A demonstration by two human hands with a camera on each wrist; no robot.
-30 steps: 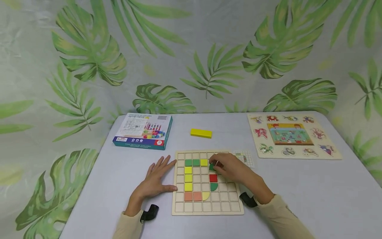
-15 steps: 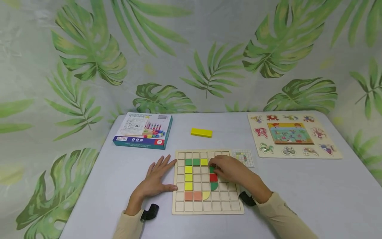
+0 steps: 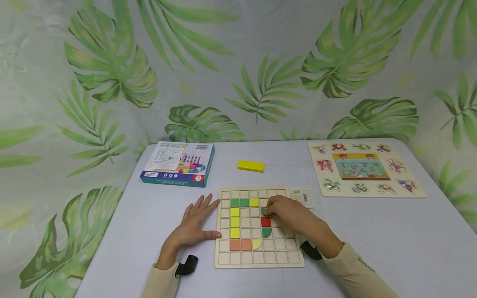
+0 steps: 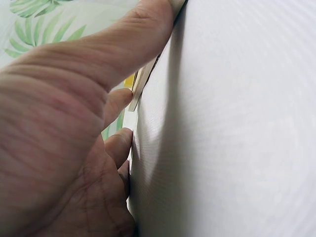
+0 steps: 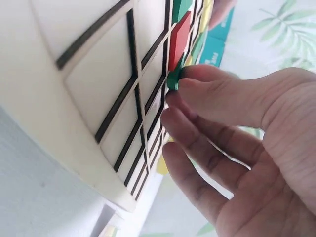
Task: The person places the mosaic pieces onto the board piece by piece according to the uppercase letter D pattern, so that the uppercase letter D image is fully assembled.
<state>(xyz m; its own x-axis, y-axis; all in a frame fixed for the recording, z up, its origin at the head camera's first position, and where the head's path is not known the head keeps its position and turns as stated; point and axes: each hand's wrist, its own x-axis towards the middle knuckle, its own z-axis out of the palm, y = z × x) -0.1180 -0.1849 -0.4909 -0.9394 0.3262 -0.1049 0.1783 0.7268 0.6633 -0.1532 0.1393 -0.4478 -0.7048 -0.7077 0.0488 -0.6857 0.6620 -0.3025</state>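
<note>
A wooden grid board [image 3: 247,258] lies on the white table, bearing several coloured tiles. My right hand [image 3: 292,213] pinches a small green tile [image 5: 174,80] between thumb and forefinger, at the cell just beyond a red tile [image 3: 266,222]. The other fingers partly hide it in the head view; in the right wrist view the tile sits slightly tilted in its cell. A green quarter-round tile [image 3: 266,233] is on the near side of the red one. With fingers spread, my left hand [image 3: 190,227] rests on the table, thumb and forefinger touching the board's left edge.
A printed pattern card [image 3: 304,198] lies at the board's right far corner. Behind the board is a yellow block [image 3: 251,166]. A boxed toy [image 3: 179,163] stands at the back left, and a sea-animal puzzle board [image 3: 324,145] at the back right.
My right fingers have drawn slightly toward me and lowered, and the green tile has gone from above the board down to its cell. The left hand has stayed in place.
</note>
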